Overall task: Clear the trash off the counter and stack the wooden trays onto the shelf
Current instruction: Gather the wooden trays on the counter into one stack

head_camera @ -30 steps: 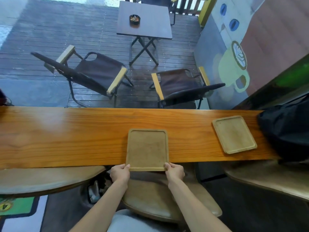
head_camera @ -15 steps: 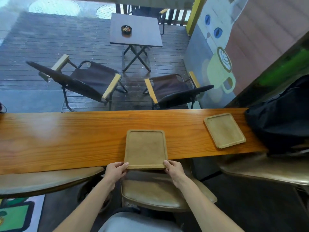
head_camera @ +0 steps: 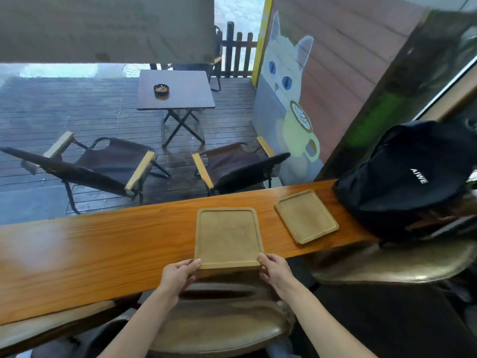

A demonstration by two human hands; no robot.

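Beyond glass, a deck with folding chairs (head_camera: pixel 108 166) backs the wooden counter (head_camera: pixel 90 249). On it, the left hand (head_camera: pixel 178 276) and right hand (head_camera: pixel 275 271) each pinch a near corner of one tray (head_camera: pixel 227 236); another tray (head_camera: pixel 305 215) lies beside a black backpack (head_camera: pixel 405 179).

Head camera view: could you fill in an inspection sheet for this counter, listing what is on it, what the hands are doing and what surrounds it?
Surface: long wooden counter, glossy, no trash seen.
Job's things: near wooden tray flat at the counter's front edge; second wooden tray to its right, apart, angled.
Clutter: black backpack at the counter's right end.
Grippers: left hand and right hand grip the near tray's front corners.
Cables: nothing seen.
Surroundings: brown stool below; outside, folding chairs, table with ashtray, cat mural.
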